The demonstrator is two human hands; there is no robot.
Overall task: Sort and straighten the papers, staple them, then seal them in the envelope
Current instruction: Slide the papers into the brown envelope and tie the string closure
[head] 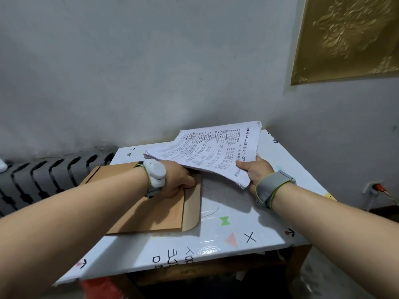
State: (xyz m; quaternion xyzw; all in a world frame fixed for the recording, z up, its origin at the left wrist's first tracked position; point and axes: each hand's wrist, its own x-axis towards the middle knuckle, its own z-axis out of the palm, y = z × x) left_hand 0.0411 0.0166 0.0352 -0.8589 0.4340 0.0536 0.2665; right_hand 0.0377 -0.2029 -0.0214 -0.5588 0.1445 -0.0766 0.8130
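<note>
1. Table [218, 251]: white glossy cover printed with coloured shapes and black marks. It stands against a grey wall.

2. Kraft envelope [151, 212]: brown, lying flat on the left half of the table. Its far left corner reaches past the left edge, and its flap [192, 206] is open, pointing toward the table's middle.

3. Left hand [179, 180]: rests on the envelope at its mouth, near the far end of the flap fold. The thumb is curled down onto the brown paper, gripping it; the fingertips are hidden beneath the sheets.

4. Stack of printed papers [207, 152]: white sheets with black Chinese text, edges slightly fanned. It is held up and tilted over the far side of the table, with its lower left end above the left hand and the envelope's mouth.

5. Right hand [254, 171]: pinches the stack's near right edge, thumb on top and fingers under it.

6. White wrist device [154, 172] on the left wrist; grey wristband [273, 186] on the right.

7. Dark radiator [54, 169], beyond the table's left edge.

8. Gold embossed panel [349, 35] on the wall, upper right.

9. Wall socket with an orange plug [376, 187], beyond the right edge.
</note>
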